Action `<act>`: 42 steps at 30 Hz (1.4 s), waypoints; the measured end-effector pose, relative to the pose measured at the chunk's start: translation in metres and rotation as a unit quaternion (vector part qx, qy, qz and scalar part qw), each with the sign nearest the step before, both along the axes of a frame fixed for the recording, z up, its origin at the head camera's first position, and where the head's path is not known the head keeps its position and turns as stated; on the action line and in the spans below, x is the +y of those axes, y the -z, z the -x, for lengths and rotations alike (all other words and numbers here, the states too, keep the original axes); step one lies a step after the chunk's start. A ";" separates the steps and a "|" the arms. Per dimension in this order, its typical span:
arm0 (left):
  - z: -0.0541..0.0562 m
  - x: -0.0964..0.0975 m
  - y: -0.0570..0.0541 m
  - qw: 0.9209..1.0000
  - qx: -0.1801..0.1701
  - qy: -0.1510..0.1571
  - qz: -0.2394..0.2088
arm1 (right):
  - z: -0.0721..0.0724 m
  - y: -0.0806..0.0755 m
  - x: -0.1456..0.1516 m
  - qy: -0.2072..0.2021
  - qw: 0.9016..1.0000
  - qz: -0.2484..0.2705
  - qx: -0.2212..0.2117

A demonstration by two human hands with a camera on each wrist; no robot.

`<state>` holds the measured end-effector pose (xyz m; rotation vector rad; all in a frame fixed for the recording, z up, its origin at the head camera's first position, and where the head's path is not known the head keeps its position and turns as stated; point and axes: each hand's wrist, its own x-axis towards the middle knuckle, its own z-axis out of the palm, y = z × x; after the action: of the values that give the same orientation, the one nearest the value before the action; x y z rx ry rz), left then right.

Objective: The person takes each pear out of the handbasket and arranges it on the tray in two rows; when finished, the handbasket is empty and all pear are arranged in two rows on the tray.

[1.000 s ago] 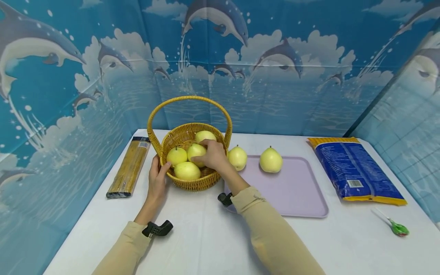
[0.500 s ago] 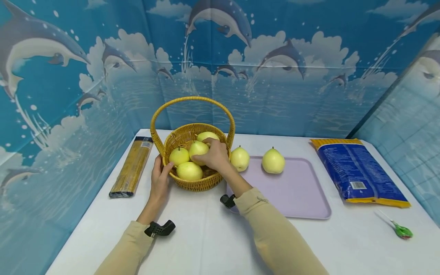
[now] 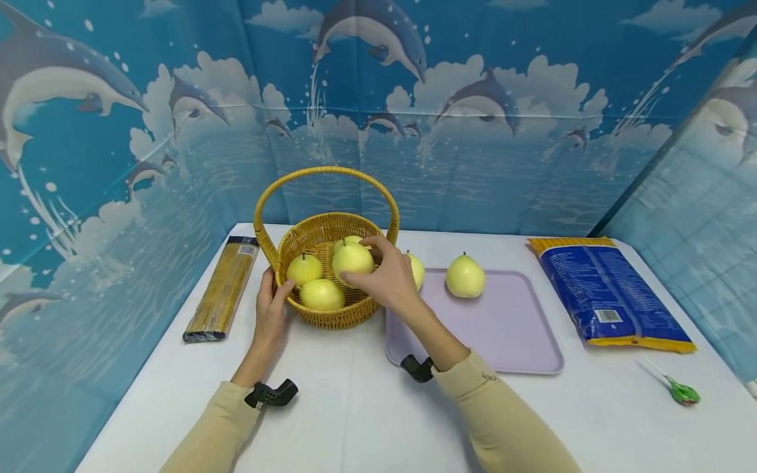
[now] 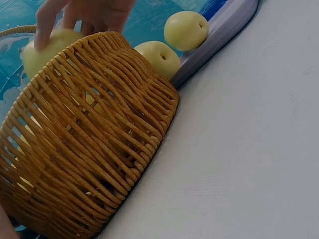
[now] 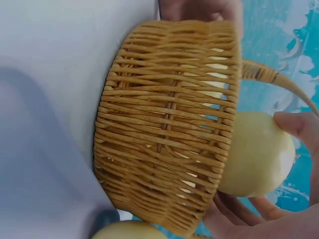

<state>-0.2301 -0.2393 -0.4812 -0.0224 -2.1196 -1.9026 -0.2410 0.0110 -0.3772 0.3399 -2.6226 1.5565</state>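
Observation:
In the head view my left hand (image 3: 271, 318) holds the left side of a wicker basket (image 3: 331, 320), thumb over its rim. My right hand (image 3: 391, 276) grips a yellow-green pear (image 3: 353, 260) between thumb and fingers, over the right part of the basket. The right wrist view has this pear (image 5: 258, 154) at the rim, partly hidden behind the wicker wall. Lower in the basket lie an upright pear (image 3: 304, 269), a pear on its side (image 3: 322, 295) and another (image 3: 349, 240), largely covered by the held one.
A lilac tray (image 3: 503, 341) stands right of the basket, bearing a pear (image 3: 465, 276) and a second one (image 3: 416, 270) half behind my right hand. A packet of long noodles (image 3: 221, 289) lies left. On the right are a blue bag (image 3: 615, 289) and a green lollipop (image 3: 684, 393).
My right hand has lifted the gripped pear from among the others and moved it up and to the right. My left hand stays on the basket.

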 end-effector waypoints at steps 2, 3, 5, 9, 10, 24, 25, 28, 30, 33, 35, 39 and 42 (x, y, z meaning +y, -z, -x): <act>0.000 0.000 -0.001 1.000 -0.001 0.001 0.001 | -0.007 -0.002 0.006 -0.012 1.000 0.020 0.003; 0.000 -0.001 -0.001 1.000 -0.001 0.003 0.002 | -0.011 -0.004 0.009 -0.017 0.999 0.028 0.007; 0.000 -0.001 -0.002 1.000 -0.001 0.005 0.003 | -0.018 -0.008 0.016 -0.027 0.999 0.040 0.014; 0.000 0.000 -0.002 1.000 -0.002 0.004 0.003 | -0.031 -0.015 0.032 -0.038 0.997 0.064 0.017; -0.001 0.000 -0.002 1.000 -0.003 0.004 0.003 | -0.033 -0.016 0.036 -0.038 0.997 0.068 0.014; 0.000 0.002 0.000 1.000 -0.002 0.007 -0.011 | -0.040 -0.011 0.124 0.067 0.998 0.010 0.012; -0.001 0.001 0.000 1.000 -0.003 0.007 -0.010 | -0.038 -0.013 0.129 0.075 0.997 0.004 0.015; -0.002 0.000 -0.001 1.000 -0.003 0.005 -0.006 | -0.033 -0.018 0.146 0.099 0.995 -0.012 0.021; -0.001 0.000 -0.001 1.000 -0.002 0.006 -0.004 | -0.030 -0.021 0.158 0.121 0.992 -0.028 0.019; -0.002 -0.001 -0.001 1.000 -0.002 0.005 0.001 | -0.025 -0.021 0.178 0.155 0.987 -0.041 0.003; -0.002 -0.001 -0.001 1.000 -0.001 0.005 0.000 | -0.021 -0.019 0.190 0.174 0.983 -0.048 -0.010; -0.003 0.000 -0.002 1.000 -0.003 0.004 0.001 | -0.013 -0.012 0.210 0.199 0.977 -0.075 -0.028; -0.003 0.001 -0.002 1.000 -0.008 0.003 0.005 | -0.010 -0.007 0.223 0.209 0.971 -0.104 -0.048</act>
<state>-0.2270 -0.2386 -0.4794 -0.0172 -2.1410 -1.9027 -0.2314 0.2342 -0.3697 -0.2730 -2.6992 1.1941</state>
